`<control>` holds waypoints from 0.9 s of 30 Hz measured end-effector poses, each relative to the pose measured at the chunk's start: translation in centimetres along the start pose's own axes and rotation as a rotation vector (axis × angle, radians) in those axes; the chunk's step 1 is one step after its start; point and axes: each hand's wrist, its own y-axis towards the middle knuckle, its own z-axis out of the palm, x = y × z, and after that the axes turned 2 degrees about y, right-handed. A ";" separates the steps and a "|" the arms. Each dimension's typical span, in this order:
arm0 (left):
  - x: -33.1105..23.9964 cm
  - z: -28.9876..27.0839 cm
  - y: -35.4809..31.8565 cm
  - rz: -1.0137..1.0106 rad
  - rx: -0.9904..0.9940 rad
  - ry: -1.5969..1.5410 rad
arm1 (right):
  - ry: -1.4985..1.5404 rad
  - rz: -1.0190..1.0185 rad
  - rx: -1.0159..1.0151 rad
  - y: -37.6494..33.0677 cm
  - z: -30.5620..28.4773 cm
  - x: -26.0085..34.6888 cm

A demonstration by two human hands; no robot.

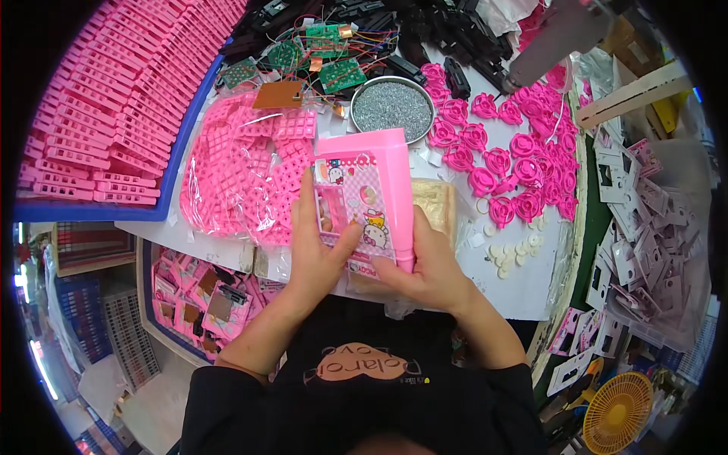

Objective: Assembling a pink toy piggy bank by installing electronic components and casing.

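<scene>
A pink plastic toy housing (400, 178) is held in both hands over the near part of the table. Its upper face carries a printed cartoon panel (355, 186) with a cut-out window. My left hand (322, 254) grips the left edge, its thumb on the panel and its fingers along the side. On the right edge, my right hand (432, 269) is closed, with the thumb at the lower corner. Fingertips under the housing are hidden. Behind the housing lies a yellowish wrapped block (434, 205), partly covered. A round metal bowl (354, 121) of small grey screw-like pieces stands beyond.
Bagged pink button pieces (250, 167) lie left, beside a blue tray (168, 193) of stacked pink frames. Green circuit boards (339, 74) and black parts lie behind. Pink rings (497, 161) and white discs (523, 250) lie right. A grey tool arm (557, 45) overhangs the far right.
</scene>
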 end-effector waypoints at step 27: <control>-3.0 -2.6 1.9 -0.164 -0.058 -0.380 | 0.738 0.311 0.048 -2.3 -0.7 1.3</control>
